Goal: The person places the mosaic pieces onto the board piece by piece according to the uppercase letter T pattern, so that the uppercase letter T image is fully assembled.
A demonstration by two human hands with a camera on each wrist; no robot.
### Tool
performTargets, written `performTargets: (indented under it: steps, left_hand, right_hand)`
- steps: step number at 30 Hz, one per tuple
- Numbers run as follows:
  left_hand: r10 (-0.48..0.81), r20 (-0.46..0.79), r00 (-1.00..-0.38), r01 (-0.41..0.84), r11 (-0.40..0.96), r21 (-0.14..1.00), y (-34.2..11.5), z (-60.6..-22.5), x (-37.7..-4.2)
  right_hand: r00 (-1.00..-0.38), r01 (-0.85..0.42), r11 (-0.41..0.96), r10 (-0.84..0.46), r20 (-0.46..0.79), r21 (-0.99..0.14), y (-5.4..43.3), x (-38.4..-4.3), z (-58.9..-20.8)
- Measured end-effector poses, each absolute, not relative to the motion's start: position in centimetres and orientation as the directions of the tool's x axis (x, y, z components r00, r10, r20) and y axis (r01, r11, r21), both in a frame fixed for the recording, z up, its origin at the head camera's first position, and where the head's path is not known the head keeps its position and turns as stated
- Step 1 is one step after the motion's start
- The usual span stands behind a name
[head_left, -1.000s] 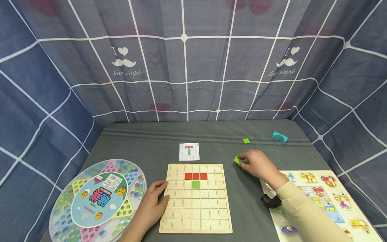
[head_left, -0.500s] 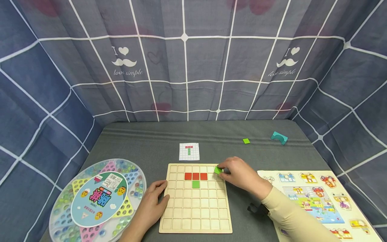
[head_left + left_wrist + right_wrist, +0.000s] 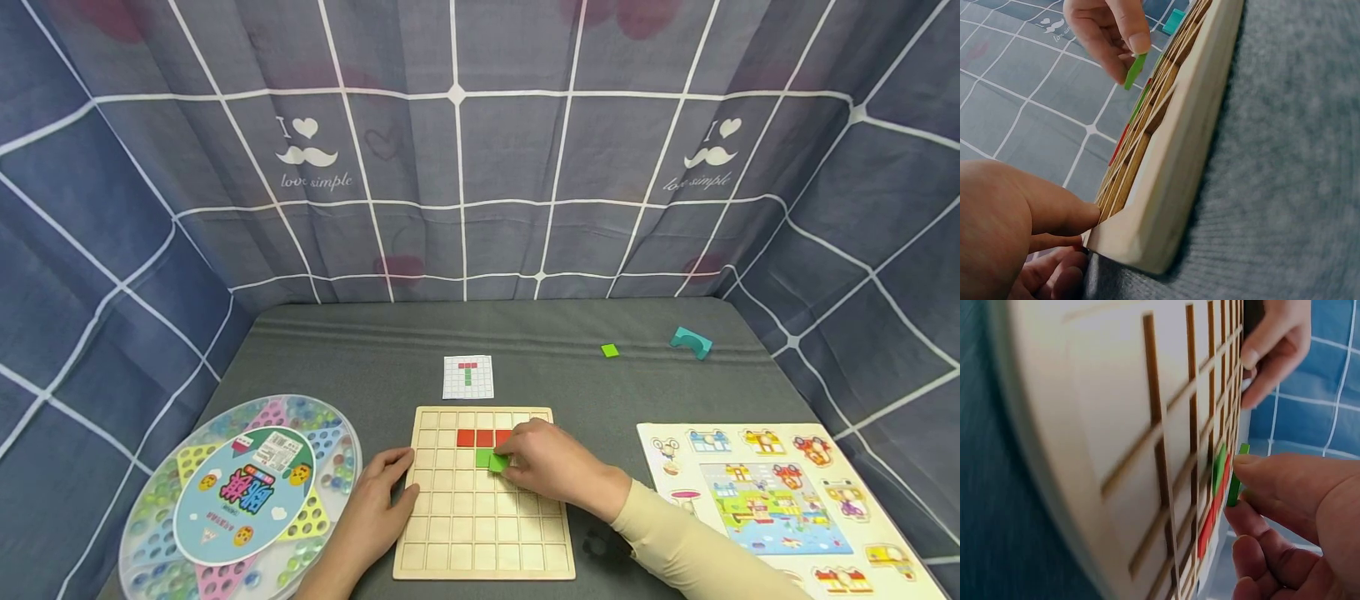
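Observation:
My right hand (image 3: 543,458) pinches a green square tile (image 3: 498,463) between thumb and fingers, over the wooden grid board (image 3: 480,533). This tile is tilted in the right wrist view, raised above the board's surface. Beside it, another green tile (image 3: 483,457) lies in a cell under a row of red tiles (image 3: 476,437), partly covered by the right hand. My left hand (image 3: 381,500) rests its thumb and fingers against the board's left edge; the left wrist view shows its fingertips (image 3: 1088,217) at the rim.
A small card (image 3: 468,377) with a red and green T pattern lies behind the board. Back right are a loose green tile (image 3: 610,351) and a teal arch block (image 3: 691,342). A round marble game (image 3: 240,500) lies left, a picture puzzle board (image 3: 776,508) right.
My right hand has carried the green tile leftward from the table right of the board to beside the placed green tile. The left hand stays at the board's edge.

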State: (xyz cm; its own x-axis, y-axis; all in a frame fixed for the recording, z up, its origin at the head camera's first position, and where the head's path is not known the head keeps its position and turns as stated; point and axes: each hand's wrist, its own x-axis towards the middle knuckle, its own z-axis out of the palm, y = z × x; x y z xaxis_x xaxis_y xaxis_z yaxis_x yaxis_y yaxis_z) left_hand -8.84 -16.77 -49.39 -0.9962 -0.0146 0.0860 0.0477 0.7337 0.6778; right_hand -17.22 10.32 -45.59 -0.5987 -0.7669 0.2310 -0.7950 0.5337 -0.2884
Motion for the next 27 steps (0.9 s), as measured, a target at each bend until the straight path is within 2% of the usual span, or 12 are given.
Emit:
performTargets:
  steps: [5,16,27]
  left_hand:
    - [-0.015,0.085,-0.996,0.047,0.731,0.681,-16.8,-49.4,-8.8]
    - [-0.013,0.086,-0.996,0.049,0.732,0.679,-16.7,-49.2,-8.8]
    - [-0.009,0.086,-0.996,0.052,0.734,0.677,-16.8,-49.1,-8.8]
  right_hand:
    - [-0.579,-0.810,0.524,-0.789,0.207,-0.264,9.2,-16.6,-46.1]
    - [-0.596,-0.798,0.550,-0.779,0.192,-0.247,8.7,-15.7,-46.3]
    - [-0.586,-0.805,0.532,-0.782,0.210,-0.263,8.7,-15.7,-46.4]
